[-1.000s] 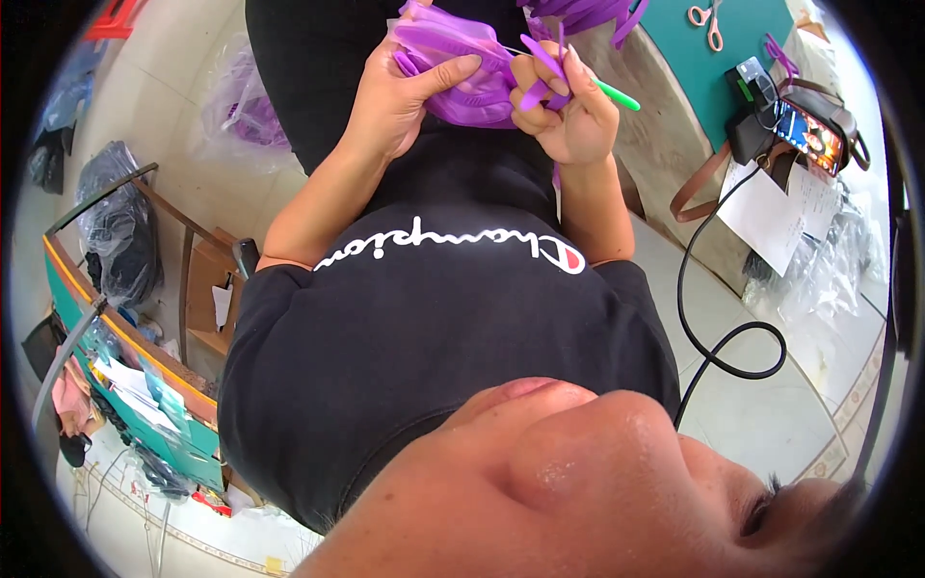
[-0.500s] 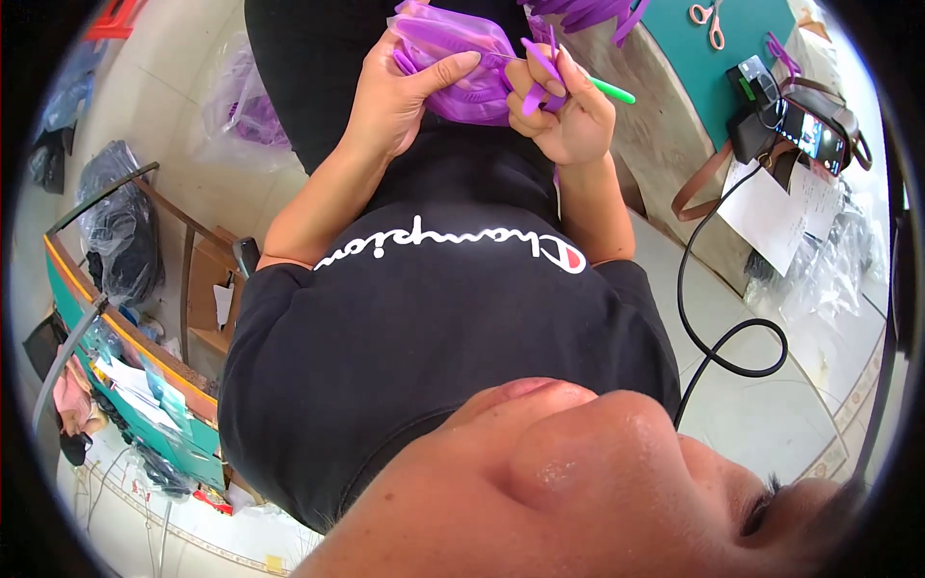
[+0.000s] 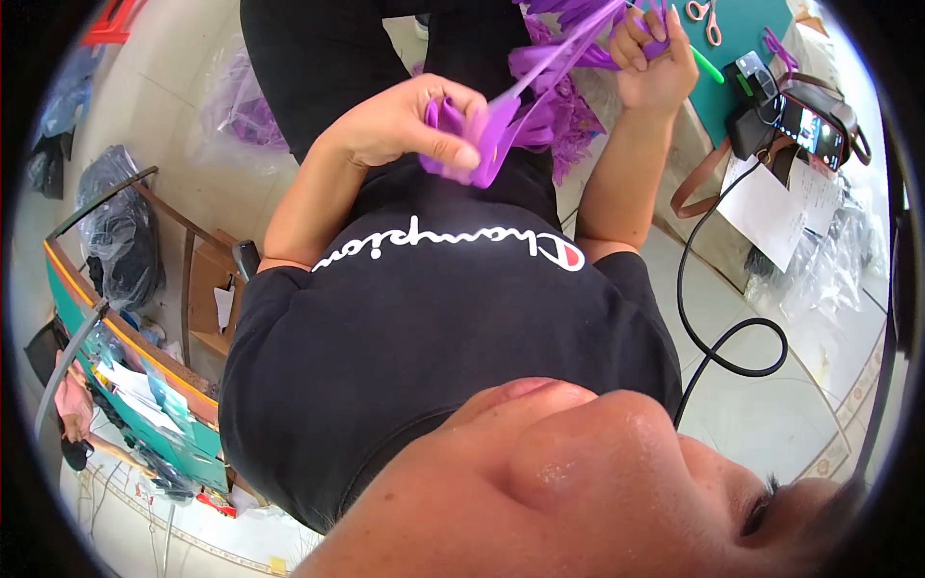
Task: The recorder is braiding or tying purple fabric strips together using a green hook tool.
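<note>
My left hand (image 3: 409, 125) is curled round a soft, glossy purple piece (image 3: 496, 140), held in front of my lap. From it a thin purple strip (image 3: 564, 63) stretches up to my raised right hand (image 3: 655, 63). The fingers of that hand are bent round purple material and a slim tool with a bright green handle (image 3: 708, 65); the tool's working end is hidden. More purple pieces (image 3: 578, 120) lie bunched beside my right thigh, below the strip. The left hand and its piece are slightly blurred.
A green-topped table (image 3: 737, 29) on the right bears pink-handled scissors (image 3: 713, 34), a phone (image 3: 812, 135) and a brown-strapped bag (image 3: 699, 193). A black cable (image 3: 708, 356) loops beside me. On the floor at left lie a clear bag of purple pieces (image 3: 246, 111) and a bagged dark bundle (image 3: 125, 222).
My right hand has moved up and right with the green-handled tool, away from the left. The left hand has turned and come lower. A stretched strip now spans between them.
</note>
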`<state>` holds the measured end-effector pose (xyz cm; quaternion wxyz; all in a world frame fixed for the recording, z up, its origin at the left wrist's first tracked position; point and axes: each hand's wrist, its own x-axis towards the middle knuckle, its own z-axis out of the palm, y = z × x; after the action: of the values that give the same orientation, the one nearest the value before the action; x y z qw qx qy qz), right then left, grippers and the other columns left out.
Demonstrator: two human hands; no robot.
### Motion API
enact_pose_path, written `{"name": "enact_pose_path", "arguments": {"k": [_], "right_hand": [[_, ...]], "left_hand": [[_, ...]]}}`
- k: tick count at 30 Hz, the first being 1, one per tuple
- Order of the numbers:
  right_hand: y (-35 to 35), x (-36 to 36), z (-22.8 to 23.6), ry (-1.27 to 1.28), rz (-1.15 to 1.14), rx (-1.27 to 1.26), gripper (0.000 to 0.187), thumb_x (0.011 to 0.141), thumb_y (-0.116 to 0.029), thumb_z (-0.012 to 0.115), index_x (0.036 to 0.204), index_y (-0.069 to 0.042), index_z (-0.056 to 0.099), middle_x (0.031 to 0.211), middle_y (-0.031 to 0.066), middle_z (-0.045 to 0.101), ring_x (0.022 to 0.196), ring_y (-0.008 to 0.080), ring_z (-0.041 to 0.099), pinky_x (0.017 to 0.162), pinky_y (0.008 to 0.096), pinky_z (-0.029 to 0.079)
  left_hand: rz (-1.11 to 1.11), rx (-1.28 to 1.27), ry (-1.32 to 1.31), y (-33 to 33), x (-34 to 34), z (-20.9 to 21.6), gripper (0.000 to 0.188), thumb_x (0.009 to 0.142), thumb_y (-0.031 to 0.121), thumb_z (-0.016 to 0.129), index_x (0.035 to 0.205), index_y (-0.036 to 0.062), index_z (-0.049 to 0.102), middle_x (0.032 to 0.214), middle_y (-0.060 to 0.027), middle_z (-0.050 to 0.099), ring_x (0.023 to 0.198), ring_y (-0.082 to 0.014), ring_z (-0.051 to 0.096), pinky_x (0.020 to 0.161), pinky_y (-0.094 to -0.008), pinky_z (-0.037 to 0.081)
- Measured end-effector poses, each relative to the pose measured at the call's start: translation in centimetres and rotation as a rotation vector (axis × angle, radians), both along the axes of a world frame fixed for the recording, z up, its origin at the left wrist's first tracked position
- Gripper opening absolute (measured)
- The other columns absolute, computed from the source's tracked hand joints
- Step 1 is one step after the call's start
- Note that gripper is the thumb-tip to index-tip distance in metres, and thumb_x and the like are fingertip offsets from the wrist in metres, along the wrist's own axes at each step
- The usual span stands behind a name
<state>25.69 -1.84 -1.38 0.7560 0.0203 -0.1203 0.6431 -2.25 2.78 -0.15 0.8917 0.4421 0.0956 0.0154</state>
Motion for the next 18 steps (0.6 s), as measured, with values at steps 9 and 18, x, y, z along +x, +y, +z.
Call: {"name": "enact_pose_path", "arguments": {"k": [9, 18], "right_hand": [[-3.7, -8.2, 5.9, -1.774, 0.045, 0.192, 0.024, 0.088, -0.02, 0.054, 0.073, -0.001, 0.052, 0.06, 0.011, 0.048, 0.055, 0.0271, 0.052, 0.05, 0.0356, 0.038], [-4.0, -10.7, 3.5, -1.933, -0.219, 0.217, 0.025, 0.091, -0.017, 0.054, 0.072, -0.001, 0.049, 0.061, 0.0104, 0.042, 0.052, 0.0268, 0.045, 0.049, 0.0348, 0.037]], "left_hand": [[0.79, -0.045, 0.032, -0.9, 1.4, -1.1, 0.014, 0.084, 0.011, 0.069, 0.09, 0.001, 0.061, 0.077, -0.0045, 0.065, 0.067, -0.0102, 0.062, 0.065, -0.023, 0.051], [0.832, 0.037, 0.093, -1.2, 1.4, -0.8, 0.015, 0.084, 0.011, 0.069, 0.091, 0.0015, 0.061, 0.077, -0.0049, 0.065, 0.068, -0.0096, 0.062, 0.066, -0.0227, 0.051]]}}
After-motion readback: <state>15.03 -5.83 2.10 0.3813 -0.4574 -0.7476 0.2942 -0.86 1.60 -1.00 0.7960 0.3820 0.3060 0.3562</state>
